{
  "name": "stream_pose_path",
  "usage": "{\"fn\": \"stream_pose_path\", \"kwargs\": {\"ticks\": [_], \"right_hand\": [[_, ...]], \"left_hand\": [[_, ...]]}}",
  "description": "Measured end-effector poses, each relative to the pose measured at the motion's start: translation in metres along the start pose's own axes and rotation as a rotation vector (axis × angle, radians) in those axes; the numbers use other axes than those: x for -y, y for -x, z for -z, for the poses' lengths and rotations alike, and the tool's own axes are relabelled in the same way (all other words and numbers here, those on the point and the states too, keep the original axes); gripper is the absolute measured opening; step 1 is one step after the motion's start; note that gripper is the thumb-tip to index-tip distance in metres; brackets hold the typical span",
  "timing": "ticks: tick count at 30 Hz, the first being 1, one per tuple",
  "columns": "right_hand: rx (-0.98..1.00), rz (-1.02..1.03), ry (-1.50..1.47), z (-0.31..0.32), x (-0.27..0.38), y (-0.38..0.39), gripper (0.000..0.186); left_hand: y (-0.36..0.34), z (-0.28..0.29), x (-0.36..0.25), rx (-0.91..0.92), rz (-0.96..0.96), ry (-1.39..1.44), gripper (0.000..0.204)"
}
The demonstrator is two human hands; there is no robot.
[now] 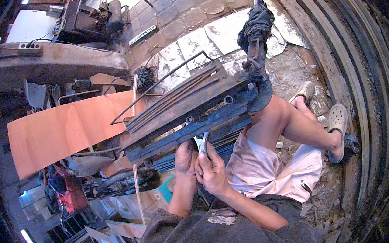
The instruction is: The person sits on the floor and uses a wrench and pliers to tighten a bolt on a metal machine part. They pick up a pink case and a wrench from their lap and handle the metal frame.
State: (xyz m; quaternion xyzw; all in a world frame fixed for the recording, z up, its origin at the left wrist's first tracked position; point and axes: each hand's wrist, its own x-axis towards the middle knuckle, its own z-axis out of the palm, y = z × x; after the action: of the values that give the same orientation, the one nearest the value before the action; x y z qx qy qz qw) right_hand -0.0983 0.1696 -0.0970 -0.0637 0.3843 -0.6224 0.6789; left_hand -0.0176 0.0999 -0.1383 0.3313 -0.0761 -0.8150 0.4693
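A long dark metal frame [191,107] with bars and rods lies slanted in front of me, ending at the upper right in a greasy shaft [257,43] wrapped with a dark rag. My left hand [185,158] presses against the frame's lower edge, fingers curled on it. Close beside it, my right hand [211,170] grips a silver wrench [201,143] whose head sits against the underside of the frame. My bare knee [274,115] rests just right of the frame.
An orange-brown sheet [62,132] lies to the left. Clutter, cartons and red parts [70,194] fill the lower left. An engine-like machine [106,17] stands at the back. My feet in pale clogs [337,119] rest on a rubble-strewn stone floor.
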Motion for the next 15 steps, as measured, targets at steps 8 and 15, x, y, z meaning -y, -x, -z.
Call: {"fn": "stream_pose_path", "kwargs": {"ticks": [8, 15], "right_hand": [[0.034, 0.147, 0.273, 0.012, -0.015, -0.009, 0.04], [0.053, 0.044, 0.167, 0.01, -0.012, -0.007, 0.034]], "left_hand": [[-0.001, 0.013, -0.002, 0.014, -0.014, -0.084, 0.034], [0.003, -0.01, 0.0, 0.066, -0.051, -0.029, 0.032]]}}
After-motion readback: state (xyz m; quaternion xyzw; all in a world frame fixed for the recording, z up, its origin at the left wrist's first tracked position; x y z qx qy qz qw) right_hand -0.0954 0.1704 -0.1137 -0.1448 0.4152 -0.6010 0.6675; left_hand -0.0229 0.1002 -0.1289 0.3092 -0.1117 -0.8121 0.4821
